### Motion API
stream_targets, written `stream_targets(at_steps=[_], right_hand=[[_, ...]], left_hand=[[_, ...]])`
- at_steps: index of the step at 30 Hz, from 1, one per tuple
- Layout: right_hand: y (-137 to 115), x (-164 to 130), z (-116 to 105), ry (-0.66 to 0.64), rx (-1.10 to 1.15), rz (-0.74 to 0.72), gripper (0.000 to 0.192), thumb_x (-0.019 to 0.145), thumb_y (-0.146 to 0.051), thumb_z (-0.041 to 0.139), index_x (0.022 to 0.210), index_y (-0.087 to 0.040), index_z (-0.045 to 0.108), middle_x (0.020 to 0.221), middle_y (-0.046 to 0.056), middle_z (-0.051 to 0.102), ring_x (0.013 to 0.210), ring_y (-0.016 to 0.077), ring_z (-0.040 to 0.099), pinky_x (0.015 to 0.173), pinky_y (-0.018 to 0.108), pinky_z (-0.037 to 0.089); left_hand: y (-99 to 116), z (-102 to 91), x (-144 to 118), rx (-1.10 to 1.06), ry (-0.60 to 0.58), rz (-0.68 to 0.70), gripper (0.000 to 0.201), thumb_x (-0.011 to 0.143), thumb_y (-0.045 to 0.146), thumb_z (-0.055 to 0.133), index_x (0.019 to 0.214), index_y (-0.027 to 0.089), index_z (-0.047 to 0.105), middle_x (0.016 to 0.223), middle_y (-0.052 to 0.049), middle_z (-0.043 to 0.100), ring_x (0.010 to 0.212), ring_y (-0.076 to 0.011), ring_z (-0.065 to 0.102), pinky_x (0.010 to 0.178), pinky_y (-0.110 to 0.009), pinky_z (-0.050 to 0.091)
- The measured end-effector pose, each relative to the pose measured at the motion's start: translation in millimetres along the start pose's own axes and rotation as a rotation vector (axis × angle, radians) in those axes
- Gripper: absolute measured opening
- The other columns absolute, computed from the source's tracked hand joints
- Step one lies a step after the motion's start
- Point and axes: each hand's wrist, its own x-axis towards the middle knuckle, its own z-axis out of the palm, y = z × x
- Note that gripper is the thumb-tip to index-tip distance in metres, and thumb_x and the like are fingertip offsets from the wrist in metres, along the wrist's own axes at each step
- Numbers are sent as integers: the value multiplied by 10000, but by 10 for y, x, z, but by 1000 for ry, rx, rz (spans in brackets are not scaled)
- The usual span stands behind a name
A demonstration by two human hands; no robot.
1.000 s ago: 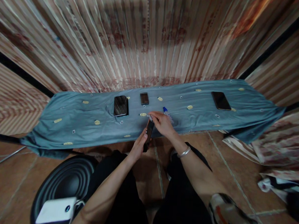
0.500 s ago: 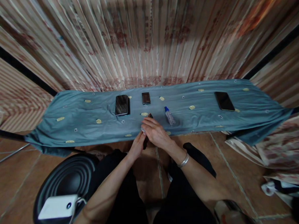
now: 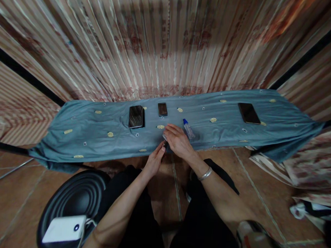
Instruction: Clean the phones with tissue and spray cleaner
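Observation:
My left hand (image 3: 153,162) is closed round a small dark slim object (image 3: 165,145) with a shiny part near its tip, at the front edge of the cloth-covered table. What kind of thing it is cannot be made out. Just above it, my right hand (image 3: 178,141) has its fingers bent together over the tip, with a small pale bit (image 3: 164,137) at the fingertips; most of its grip is hidden. A clear bottle with a blue cap (image 3: 188,128) lies right of my right hand. Beyond the hands is a small dark square case (image 3: 162,109).
A blue-green cloth (image 3: 99,143) covers the narrow table. Dark flat devices (image 3: 136,116) lie stacked at the left, and a black tablet-like device (image 3: 248,113) at the right. A white power bank (image 3: 64,229) rests on a black round stool (image 3: 77,193). Pleated curtains (image 3: 163,40) hang behind.
My right hand has shifted slightly up and right, uncovering the tip of the dark object. My left hand has turned, and less of the dark object shows below it.

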Motion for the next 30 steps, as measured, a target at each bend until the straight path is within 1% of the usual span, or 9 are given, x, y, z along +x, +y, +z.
stream_targets(at_steps=[5, 8, 14, 19, 22, 24, 26, 28, 30], right_hand=[[-125, -69, 67, -24, 1, -105, 322, 1005, -197, 400, 1043, -171, 719, 1226, 133, 695, 1328, 252, 516, 1137, 487, 411], [-124, -75, 76, -41, 24, -135, 318, 1002, -198, 406, 1039, -166, 720, 1220, 137, 696, 1324, 253, 521, 1149, 497, 397], [69, -11, -11, 40, 77, 12, 321, 1007, -241, 408, 1089, -188, 713, 1300, 130, 661, 1374, 250, 481, 1142, 483, 414], [142, 14, -39, 46, 171, 100, 313, 1004, -282, 418, 1116, -205, 701, 1283, 110, 672, 1244, 231, 598, 1096, 448, 453], [142, 33, -43, 54, 261, 139, 324, 1007, -302, 397, 1104, -198, 688, 1204, 107, 703, 1174, 222, 636, 1048, 418, 477], [147, 48, -46, 52, 324, 170, 323, 1008, -323, 391, 1086, -205, 682, 1134, 88, 722, 1098, 212, 663, 993, 391, 501], [161, 62, -47, 49, 373, 210, 329, 1006, -351, 393, 1067, -211, 684, 1083, 69, 733, 1030, 205, 678, 941, 368, 515], [186, 72, -41, 49, 410, 252, 350, 1001, -386, 395, 1051, -209, 693, 1042, 60, 740, 979, 205, 684, 902, 354, 518], [220, 80, -28, 45, 445, 280, 377, 992, -422, 398, 1035, -205, 703, 1000, 53, 744, 939, 207, 683, 869, 346, 516]], left_hand=[[17, -49, 11, -13, 2, 12, 470, 821, 351, 693, 1269, 213, 657, 1203, -91, 719, 1333, -340, 517, 1003, -438, 513], [25, -68, 8, 38, -5, 36, 484, 814, 376, 703, 1268, 215, 660, 1239, -80, 705, 1321, -343, 525, 994, -427, 517], [30, -65, -12, 106, -39, 37, 528, 807, 407, 700, 1310, 254, 643, 1285, -68, 683, 1343, -326, 510, 1032, -427, 487], [41, -46, -44, 102, -56, 41, 493, 807, 401, 702, 1277, 255, 670, 1217, -73, 712, 1313, -317, 531, 1003, -399, 498], [84, -13, -87, 170, -46, 43, 542, 809, 449, 688, 1295, 212, 661, 1196, -93, 714, 1188, -318, 606, 910, -379, 529], [119, 6, -118, 214, -53, 42, 612, 806, 497, 671, 1319, 165, 640, 1158, -111, 721, 1055, -295, 651, 829, -366, 541], [148, 17, -144, 229, -68, 10, 669, 800, 534, 659, 1340, 140, 620, 1038, -109, 743, 895, -255, 671, 734, -340, 536], [166, 22, -161, 210, -72, -49, 688, 792, 546, 662, 1352, 149, 611, 905, -86, 749, 757, -221, 663, 639, -307, 510], [174, 26, -173, 165, -73, -96, 666, 785, 539, 674, 1331, 160, 630, 843, -74, 747, 685, -206, 654, 583, -286, 483]])
